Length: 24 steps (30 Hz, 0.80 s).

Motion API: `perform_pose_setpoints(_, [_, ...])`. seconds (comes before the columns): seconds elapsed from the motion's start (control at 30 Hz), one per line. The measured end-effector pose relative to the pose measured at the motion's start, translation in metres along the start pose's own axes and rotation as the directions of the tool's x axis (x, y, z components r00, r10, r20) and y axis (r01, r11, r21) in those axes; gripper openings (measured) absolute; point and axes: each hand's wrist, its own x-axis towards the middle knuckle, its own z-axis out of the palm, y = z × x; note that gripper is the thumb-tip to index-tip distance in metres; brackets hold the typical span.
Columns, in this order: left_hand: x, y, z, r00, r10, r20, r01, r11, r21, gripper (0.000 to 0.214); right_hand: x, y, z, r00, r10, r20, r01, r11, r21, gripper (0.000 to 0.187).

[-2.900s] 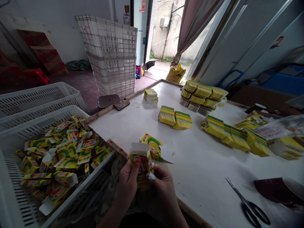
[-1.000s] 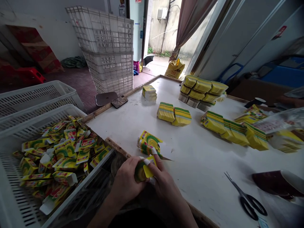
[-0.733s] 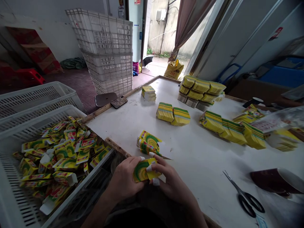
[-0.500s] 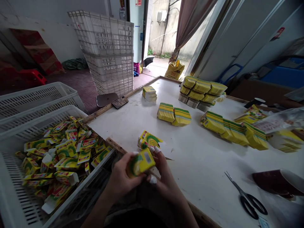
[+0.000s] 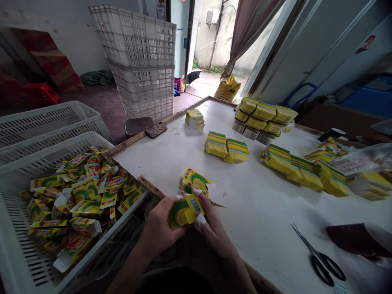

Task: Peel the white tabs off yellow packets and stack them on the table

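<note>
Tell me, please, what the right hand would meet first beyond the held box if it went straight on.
Probably the stack of yellow cartons on the white table, just ahead of the right hand; depth is unclear.

Your left hand (image 5: 161,220) and right hand (image 5: 216,230): two
Carton (image 5: 180,213) you hold: one
Scissors (image 5: 311,247), near right: one pair
Maroon cup (image 5: 349,239): one
Phone (image 5: 156,130): one
Centre bundles (image 5: 216,145): two
Right-row bundles (image 5: 277,159): three
Far-left stacked crates (image 5: 147,45): three showing
</note>
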Motion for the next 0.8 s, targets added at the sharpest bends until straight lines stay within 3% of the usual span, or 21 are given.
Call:
perform_pose_setpoints(0.17, [0.004,0.001,-0.003,0.995,0.097,-0.013,-0.095,0.985,0.142,0.049,-0.001,0.006,0.014,0.989,0.018,-0.147,-0.011,0.999,0.044,0.053])
perform_pose_setpoints(0.33, [-0.003,0.01,0.011,0.994,0.092,-0.058,-0.082,0.984,0.157,0.052,0.004,0.002,0.024,0.926,0.046,-0.374,-0.009,0.995,0.098,0.038])
perform_pose_setpoints(0.4, [-0.006,0.011,0.014,0.997,0.05,-0.065,-0.042,0.991,0.126,0.048,0.005,0.0,0.016,0.954,0.018,-0.299,0.011,0.996,0.094,0.042])
perform_pose_setpoints(0.5, [-0.007,0.013,0.014,0.999,-0.003,-0.035,0.005,0.998,0.056,0.045,0.007,-0.003,0.004,0.995,-0.001,-0.095,0.021,0.978,0.209,0.044])
perform_pose_setpoints(0.53, [-0.007,0.015,0.013,1.0,-0.009,-0.025,0.01,0.999,0.039,0.045,0.007,-0.004,0.003,0.995,0.01,-0.096,0.014,0.969,0.246,0.039])
perform_pose_setpoints(0.67, [-0.009,0.019,0.016,0.999,-0.033,-0.01,0.033,0.999,-0.005,0.051,0.006,-0.007,0.016,0.941,0.057,-0.334,0.015,0.978,0.208,0.019])
perform_pose_setpoints(0.73, [-0.011,0.018,0.016,0.998,-0.066,0.023,0.067,0.996,-0.059,0.05,0.005,-0.006,0.022,0.944,0.053,-0.325,0.018,0.977,0.211,0.028])
perform_pose_setpoints(0.8, [-0.011,0.01,0.01,0.991,-0.123,0.06,0.131,0.978,-0.163,0.048,0.006,0.0,0.021,0.971,0.02,-0.239,0.04,0.968,0.247,0.047])
